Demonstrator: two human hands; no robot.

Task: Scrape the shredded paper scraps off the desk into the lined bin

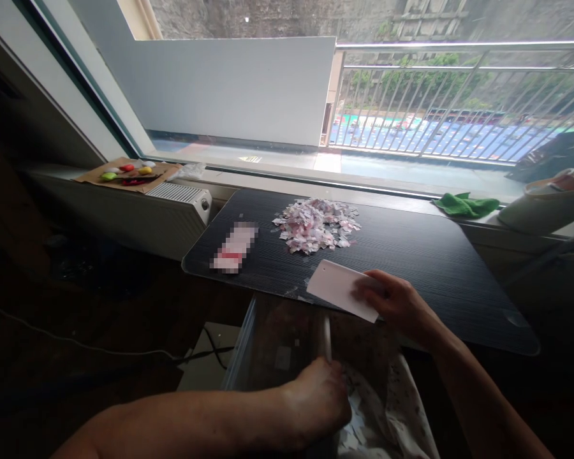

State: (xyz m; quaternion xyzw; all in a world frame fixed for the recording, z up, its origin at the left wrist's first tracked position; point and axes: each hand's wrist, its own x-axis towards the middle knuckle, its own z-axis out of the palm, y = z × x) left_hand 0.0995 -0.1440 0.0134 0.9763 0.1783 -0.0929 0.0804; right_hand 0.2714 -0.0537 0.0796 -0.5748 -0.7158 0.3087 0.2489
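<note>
My right hand (pixel 395 299) is closed on the right end of a white card (pixel 337 284), pinched between thumb and fingers over the table's near edge. Lower down, my left hand (pixel 323 395) is in a fist around a narrow pale strip (pixel 327 338) that sticks up from it; its kind is unclear. Beyond the card, a heap of torn paper scraps (pixel 313 223) in white and pink lies on the dark tabletop (pixel 411 255). To the left on the table lies a pink and white paper strip (pixel 234 248), blurred by pixels.
Below the table edge stands a clear plastic bin (pixel 242 344), with pale scraps and patterned cloth (pixel 406 408) near my lap. A radiator (pixel 182 197), a cardboard piece (pixel 129 175) with colourful lumps and a green cloth (pixel 466 205) are by the window. A cable (pixel 100 347) crosses the floor.
</note>
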